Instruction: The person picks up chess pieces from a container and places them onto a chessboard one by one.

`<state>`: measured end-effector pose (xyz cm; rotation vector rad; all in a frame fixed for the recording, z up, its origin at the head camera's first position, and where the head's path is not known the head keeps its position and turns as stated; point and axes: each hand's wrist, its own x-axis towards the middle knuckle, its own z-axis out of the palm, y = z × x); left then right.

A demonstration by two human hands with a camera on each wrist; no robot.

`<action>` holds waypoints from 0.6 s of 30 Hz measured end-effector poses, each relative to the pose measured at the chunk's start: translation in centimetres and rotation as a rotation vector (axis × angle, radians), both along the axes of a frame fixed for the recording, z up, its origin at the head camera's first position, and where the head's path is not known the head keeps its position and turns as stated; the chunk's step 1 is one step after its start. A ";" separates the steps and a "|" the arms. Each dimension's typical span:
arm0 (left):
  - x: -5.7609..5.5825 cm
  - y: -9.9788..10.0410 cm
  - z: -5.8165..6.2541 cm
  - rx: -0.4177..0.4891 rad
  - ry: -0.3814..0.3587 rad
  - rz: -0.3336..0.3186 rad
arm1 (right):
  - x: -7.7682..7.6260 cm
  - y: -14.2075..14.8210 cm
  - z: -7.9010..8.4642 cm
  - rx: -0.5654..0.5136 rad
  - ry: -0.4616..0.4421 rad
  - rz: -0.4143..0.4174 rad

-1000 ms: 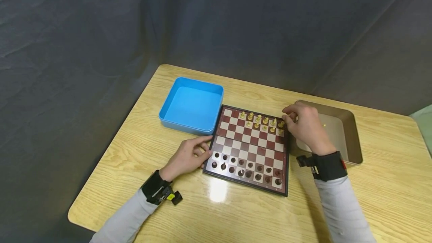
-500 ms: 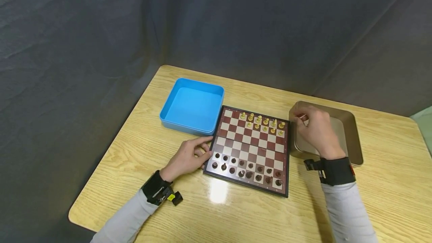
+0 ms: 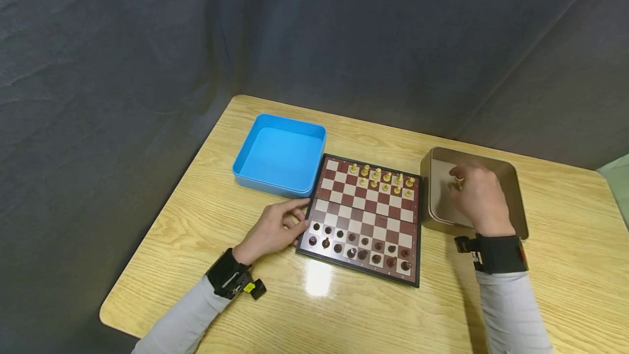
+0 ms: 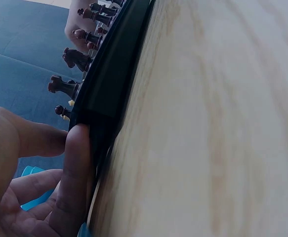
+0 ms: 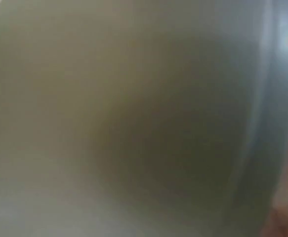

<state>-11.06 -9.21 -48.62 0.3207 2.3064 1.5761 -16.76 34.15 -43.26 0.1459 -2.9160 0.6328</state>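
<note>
A folding chessboard (image 3: pixel 366 206) lies on the table, set with several yellowish chess pieces (image 3: pixel 387 177) along its far side and dark chess pieces (image 3: pixel 362 254) along its near side. My left hand (image 3: pixel 270 227) rests at the board's left edge, its thumb and forefinger touching it. In the left wrist view, fingertips (image 4: pixel 77 143) lie against the corner of the board's black rim (image 4: pixel 111 81). Inside the brown box, my right hand (image 3: pixel 479 195) has bent fingers around a small yellowish chess piece (image 3: pixel 459 181). Blur hides whether it grips the piece. The right wrist view is mostly blurred box wall.
A blue square box (image 3: pixel 280 152) stands left of the board's far corner. The brown box (image 3: pixel 513 201) is close beside the board's right edge. Both stand on a wooden table (image 3: pixel 314 316), with a dark curtain (image 3: pixel 344 42) behind it.
My right hand has moved right from the board's far right corner into the brown box. A yellowish piece stands at that corner, free of the hand. My left hand stays at the board's edge.
</note>
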 end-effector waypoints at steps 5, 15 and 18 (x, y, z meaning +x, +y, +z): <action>0.0 -0.1 0.1 -0.005 0.007 -0.001 | 0.1 0.7 -0.4 0.022 -0.089 -0.041; 0.0 0.0 -0.1 -0.007 0.015 -0.003 | 0.2 1.3 -0.8 0.011 -0.170 -0.105; 0.0 0.0 -0.1 -0.012 0.020 -0.004 | 0.3 1.5 -0.8 0.017 -0.176 -0.117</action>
